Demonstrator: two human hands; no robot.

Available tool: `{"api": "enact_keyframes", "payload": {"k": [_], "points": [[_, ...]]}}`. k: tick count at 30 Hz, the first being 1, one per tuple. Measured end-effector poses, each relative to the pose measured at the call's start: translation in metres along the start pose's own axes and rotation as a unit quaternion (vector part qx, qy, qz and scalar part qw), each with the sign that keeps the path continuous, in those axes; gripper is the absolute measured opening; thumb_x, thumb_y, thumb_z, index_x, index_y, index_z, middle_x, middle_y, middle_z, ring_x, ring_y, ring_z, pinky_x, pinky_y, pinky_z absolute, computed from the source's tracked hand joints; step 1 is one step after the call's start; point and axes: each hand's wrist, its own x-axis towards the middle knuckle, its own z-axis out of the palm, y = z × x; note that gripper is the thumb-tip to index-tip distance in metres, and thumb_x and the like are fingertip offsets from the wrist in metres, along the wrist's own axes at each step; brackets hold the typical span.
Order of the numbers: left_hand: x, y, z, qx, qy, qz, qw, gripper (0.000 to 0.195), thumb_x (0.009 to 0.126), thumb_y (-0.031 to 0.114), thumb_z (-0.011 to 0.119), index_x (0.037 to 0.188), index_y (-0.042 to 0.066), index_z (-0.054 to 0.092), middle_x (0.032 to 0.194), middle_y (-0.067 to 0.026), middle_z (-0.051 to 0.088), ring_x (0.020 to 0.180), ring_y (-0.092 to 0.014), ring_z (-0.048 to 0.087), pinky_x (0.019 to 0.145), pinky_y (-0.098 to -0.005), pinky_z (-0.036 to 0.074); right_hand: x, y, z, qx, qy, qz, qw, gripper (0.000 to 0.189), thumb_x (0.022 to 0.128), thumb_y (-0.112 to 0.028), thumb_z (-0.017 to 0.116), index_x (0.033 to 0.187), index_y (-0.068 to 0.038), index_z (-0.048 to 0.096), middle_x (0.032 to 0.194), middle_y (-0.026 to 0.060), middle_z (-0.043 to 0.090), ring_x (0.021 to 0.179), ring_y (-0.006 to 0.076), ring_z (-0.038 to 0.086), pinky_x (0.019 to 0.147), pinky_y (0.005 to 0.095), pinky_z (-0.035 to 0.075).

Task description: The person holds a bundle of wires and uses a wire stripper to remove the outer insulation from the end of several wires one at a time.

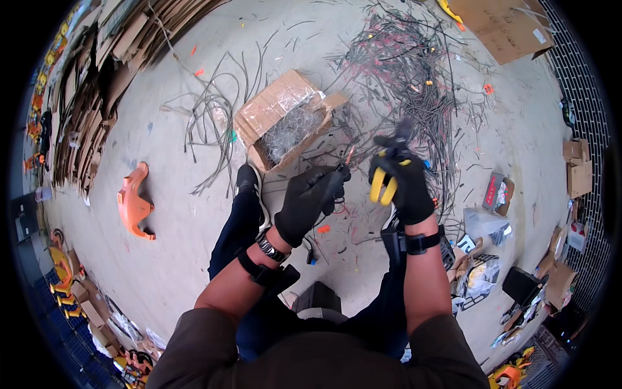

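My left hand (308,202), in a black glove, pinches a dark cable piece (343,171). A reddish, copper-coloured end (350,155) sticks up from it. My right hand (410,192), gloved too, grips a hand tool with yellow handles (383,187), likely pliers or cutters. Its dark jaws (402,131) point away from me and are blurred; whether they touch anything I cannot tell. Beyond my left hand stands an open cardboard box (279,107) holding a tangle of clear, thin strands (294,131). Past the tool spreads a heap of cut dark cables (408,73) with reddish strands among them.
Longer grey cables (214,112) lie left of the box. An orange plastic shell (133,206) rests on the concrete floor (180,272). Flattened cardboard (131,34) is stacked at upper left. A large carton (500,26) stands at upper right, with bags and small boxes along the right.
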Motion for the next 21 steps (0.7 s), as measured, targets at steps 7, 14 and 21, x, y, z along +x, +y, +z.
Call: {"api": "enact_keyframes", "payload": {"k": [7, 14, 21], "points": [[0.006, -0.004, -0.02, -0.032, 0.013, 0.001, 0.999, 0.036, 0.103, 0.029, 0.054, 0.114, -0.002, 0.067, 0.081, -0.004, 0.065, 0.063, -0.009, 0.058, 0.058, -0.0229, 0.046, -0.001, 0.004, 0.027, 0.001, -0.059, 0.085, 0.995, 0.042, 0.092, -0.009, 0.064, 0.132, 0.0, 0.054, 0.096, 0.0095, 0.067, 0.084, 0.0183, 0.068, 0.076, 0.0309, 0.055], [0.008, -0.002, -0.019, -0.076, 0.035, 0.042, 0.996, 0.023, 0.095, 0.01, 0.062, 0.114, -0.003, 0.065, 0.089, -0.0064, 0.069, 0.066, -0.01, 0.059, 0.06, -0.0234, 0.049, -0.01, -0.002, 0.035, 0.114, -0.088, 0.068, 0.987, 0.031, 0.091, -0.01, 0.066, 0.119, 0.0, 0.058, 0.095, 0.0085, 0.067, 0.083, 0.0163, 0.068, 0.074, 0.0309, 0.055], [0.013, -0.002, -0.017, -0.009, 0.076, 0.141, 0.987, 0.022, 0.09, -0.002, 0.065, 0.112, -0.001, 0.066, 0.089, -0.0048, 0.069, 0.067, -0.006, 0.058, 0.059, -0.0207, 0.047, -0.015, -0.007, 0.051, 0.019, -0.078, 0.042, 0.996, 0.032, 0.093, -0.016, 0.067, 0.12, 0.001, 0.063, 0.094, 0.0066, 0.07, 0.079, 0.012, 0.064, 0.071, 0.027, 0.052]]}}
